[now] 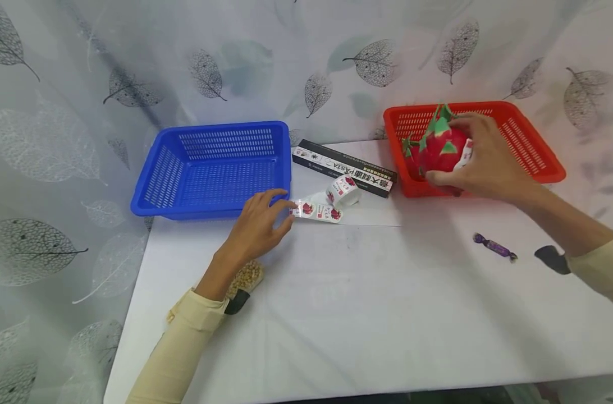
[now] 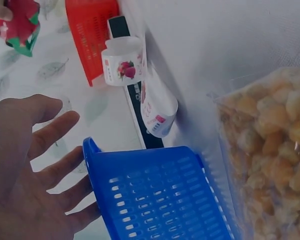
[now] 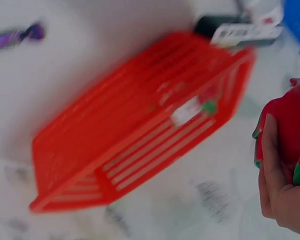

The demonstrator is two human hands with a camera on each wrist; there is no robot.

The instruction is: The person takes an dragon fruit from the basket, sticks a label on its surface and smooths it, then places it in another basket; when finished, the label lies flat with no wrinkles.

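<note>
My right hand (image 1: 480,154) grips a red dragon fruit (image 1: 440,150) with green-tipped scales, above the red basket (image 1: 551,168). A white label shows on the fruit beside the fingers. Lower in that basket lies another red and green fruit (image 1: 411,158), partly hidden by the held one. My left hand (image 1: 261,224), fingers spread and loosely bent, holds nothing at the near right corner of the blue basket (image 1: 220,212). Its fingertips are right by the end of a strip of labels (image 1: 316,211) printed with dragon fruit. The strip runs from a label roll (image 1: 343,191).
Between the baskets lies a long black pasta box (image 1: 344,167), behind the roll. A purple wrapped candy (image 1: 495,247) is on the white table in front of the red basket. Beneath the left forearm is a clear bag of yellow kernels (image 1: 246,278). A leaf-patterned curtain (image 1: 286,67) hangs behind.
</note>
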